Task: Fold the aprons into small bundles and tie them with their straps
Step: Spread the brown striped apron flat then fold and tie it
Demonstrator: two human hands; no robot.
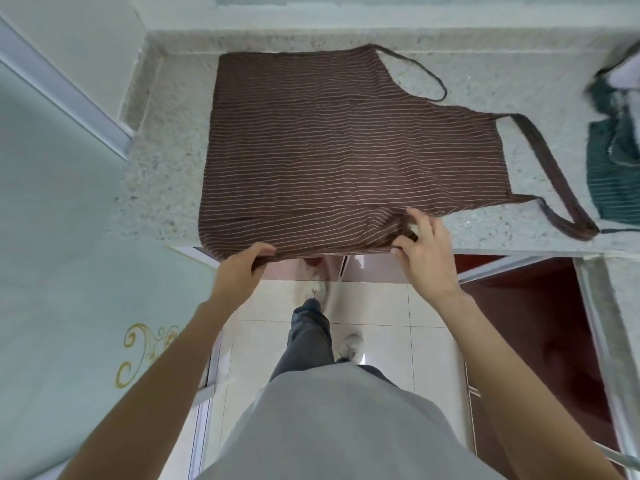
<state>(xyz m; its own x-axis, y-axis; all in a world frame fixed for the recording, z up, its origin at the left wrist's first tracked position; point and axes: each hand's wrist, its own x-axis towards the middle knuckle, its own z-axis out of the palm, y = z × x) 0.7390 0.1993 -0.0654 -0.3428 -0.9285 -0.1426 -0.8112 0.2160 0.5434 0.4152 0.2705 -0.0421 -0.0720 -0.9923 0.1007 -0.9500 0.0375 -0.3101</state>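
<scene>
Speckled pale stone counter (162, 174) running across the upper half of the view, backing onto a raised ledge of the same stone, with a pale cabinet side (52, 202) bearing a gold scroll motif standing at the left. Lying spread flat on that counter: brown apron (339, 150) with thin light stripes, its near edge hanging just over the counter's front lip. Trailing to the right off the apron: thin dark strap (420, 69) looping at the far corner, and broad brown neck loop (550, 174) lying flat on the stone, its far end reaching close to the second cloth. Sitting at the right edge, partly cut off by the frame: crumpled teal striped apron (613, 168), apart from the brown one.

Gripping the overhanging near edge of the brown apron, fingers curled around the hem: left hand (239, 271). Pinching a raised fold of the same edge further right, thumb below and fingers spread over the cloth: right hand (427, 254). Both forearms bare, reaching forward from a grey shirt (339, 427).

Showing below the counter: white floor tiles (381, 313), dark red cabinet door (526, 323), jeans and pale shoes.
</scene>
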